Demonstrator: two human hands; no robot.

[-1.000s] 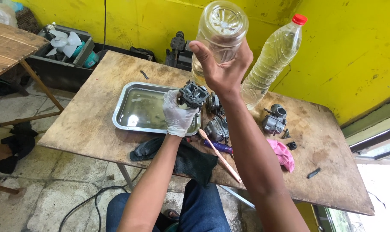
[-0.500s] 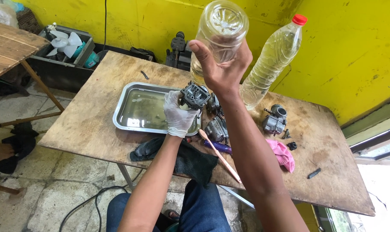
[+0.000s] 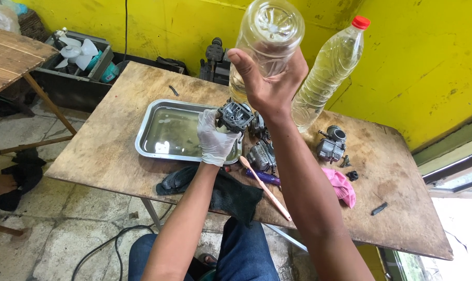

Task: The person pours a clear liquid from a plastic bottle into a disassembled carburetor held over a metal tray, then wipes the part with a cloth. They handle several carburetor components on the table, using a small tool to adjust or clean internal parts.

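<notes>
My right hand (image 3: pixel 270 86) grips a clear plastic bottle (image 3: pixel 264 36), upended with its bottom toward the camera and a pale liquid inside. Its mouth points down at a grey carburetor body (image 3: pixel 236 115). My left hand (image 3: pixel 213 139), in a white glove, holds that carburetor over the right end of a shallow steel tray (image 3: pixel 166 130) with liquid in it. The tray lies on a wooden table (image 3: pixel 111 156).
A second clear bottle with a red cap (image 3: pixel 329 67) stands behind my right arm. More carburetor parts (image 3: pixel 330 145) (image 3: pixel 261 155), a pink rag (image 3: pixel 341 186), a pink-handled brush (image 3: pixel 267 190) and a dark cloth (image 3: pixel 231 192) lie on the table. A yellow wall rises behind; a crate (image 3: pixel 80 57) sits at the back left.
Almost nothing differs. My right hand keeps the upended bottle over the carburetor and my left hand holds it in the same place.
</notes>
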